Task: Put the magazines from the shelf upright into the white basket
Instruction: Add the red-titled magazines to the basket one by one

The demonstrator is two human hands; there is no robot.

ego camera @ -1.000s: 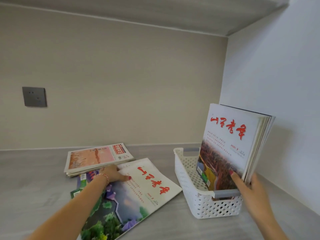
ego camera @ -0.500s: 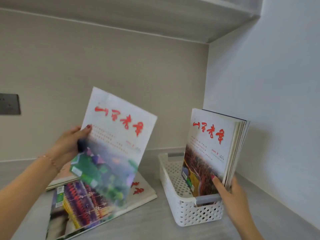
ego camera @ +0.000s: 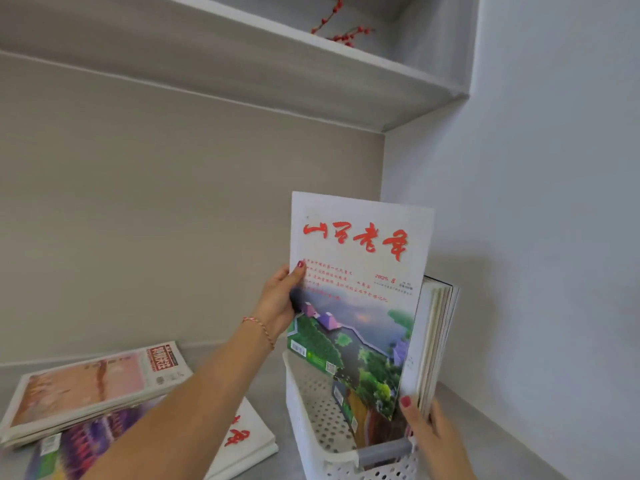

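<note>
My left hand (ego camera: 280, 299) grips a magazine (ego camera: 360, 271) with a white cover and red title by its left edge. It stands upright above the white basket (ego camera: 311, 427), its lower edge dipping inside. Behind it several magazines (ego camera: 436, 341) stand upright in the basket, against the right wall. My right hand (ego camera: 429, 431) holds that stack near its bottom, thumb on the front cover. On the shelf at the left lie more magazines: a pinkish-covered pile (ego camera: 90, 386) and a purple-and-white one (ego camera: 239, 441) partly under my forearm.
A white side wall (ego camera: 536, 237) rises right beside the basket. An upper shelf board (ego camera: 277, 74) overhangs, with red berry twigs (ego camera: 339, 29) on it. The grey shelf surface (ego camera: 266, 375) shows between the flat piles and the basket.
My left hand has carried the magazine from above the flat pile rightward to the basket, now in front of the standing stack. My right hand keeps holding the stack.
</note>
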